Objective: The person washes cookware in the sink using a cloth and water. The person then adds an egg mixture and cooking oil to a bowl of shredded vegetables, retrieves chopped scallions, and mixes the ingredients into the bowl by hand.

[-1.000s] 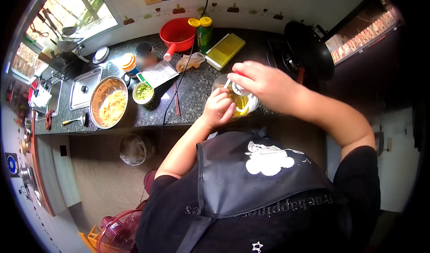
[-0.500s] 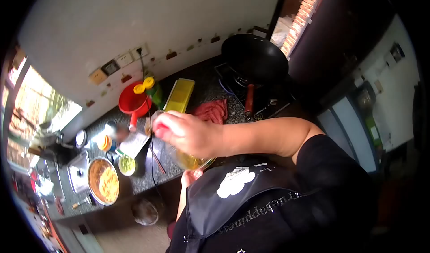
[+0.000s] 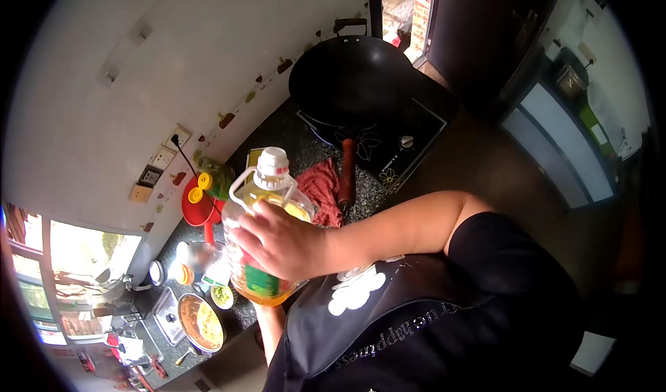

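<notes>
Oil bottle (image 3: 262, 279) now lifted higher, right fingers (image 3: 248, 238) curled closely around its near side, left fingers hidden, grip unclear

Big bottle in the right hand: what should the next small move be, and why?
Probably bring the bottle across toward the wok, neck up: the right hand grips it with the neck uppermost and short of the wok, which sits open on the stove with no food visible inside.

Overexposed window (image 3: 89, 253), black corners, fisheye distortion
</notes>
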### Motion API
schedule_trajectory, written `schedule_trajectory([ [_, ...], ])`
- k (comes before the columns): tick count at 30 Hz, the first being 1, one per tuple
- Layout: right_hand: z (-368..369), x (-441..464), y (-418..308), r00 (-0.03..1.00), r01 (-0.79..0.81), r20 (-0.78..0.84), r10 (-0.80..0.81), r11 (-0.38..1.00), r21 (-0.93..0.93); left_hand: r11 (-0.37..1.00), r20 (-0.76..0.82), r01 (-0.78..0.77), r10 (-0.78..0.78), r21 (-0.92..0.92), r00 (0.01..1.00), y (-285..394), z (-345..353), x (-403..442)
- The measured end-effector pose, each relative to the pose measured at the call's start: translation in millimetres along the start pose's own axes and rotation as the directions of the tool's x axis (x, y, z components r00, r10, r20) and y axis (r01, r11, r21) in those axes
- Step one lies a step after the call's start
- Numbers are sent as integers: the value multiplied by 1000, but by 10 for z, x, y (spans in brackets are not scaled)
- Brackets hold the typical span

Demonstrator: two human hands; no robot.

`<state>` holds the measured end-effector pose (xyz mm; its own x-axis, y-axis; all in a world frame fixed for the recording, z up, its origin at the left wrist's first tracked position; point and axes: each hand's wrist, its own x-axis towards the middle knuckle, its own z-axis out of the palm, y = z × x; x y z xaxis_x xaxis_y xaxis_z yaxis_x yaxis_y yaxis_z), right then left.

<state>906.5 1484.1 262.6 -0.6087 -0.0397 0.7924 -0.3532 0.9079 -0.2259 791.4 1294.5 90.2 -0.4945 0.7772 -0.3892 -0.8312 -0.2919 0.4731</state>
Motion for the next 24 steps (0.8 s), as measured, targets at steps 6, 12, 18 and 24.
schedule_trajectory([
  [6, -492, 142, 546, 936, -164, -305, 173, 985, 56, 983, 14, -18, 16, 183, 1000, 439, 720, 238],
  [12, -250, 29, 1052, 888, -290, -323, 328, 943, 161, 954, 25, -18, 11, 299, 1000, 645, 1274, 553],
  [18, -131, -85, 1393, 816, -433, -329, 475, 880, 198, 928, 34, -12, 0, 373, 999, 765, 1610, 796],
  [24, -234, -159, 1552, 803, -462, -327, 498, 867, 187, 911, 27, -26, 16, 411, 1000, 868, 1757, 864],
])
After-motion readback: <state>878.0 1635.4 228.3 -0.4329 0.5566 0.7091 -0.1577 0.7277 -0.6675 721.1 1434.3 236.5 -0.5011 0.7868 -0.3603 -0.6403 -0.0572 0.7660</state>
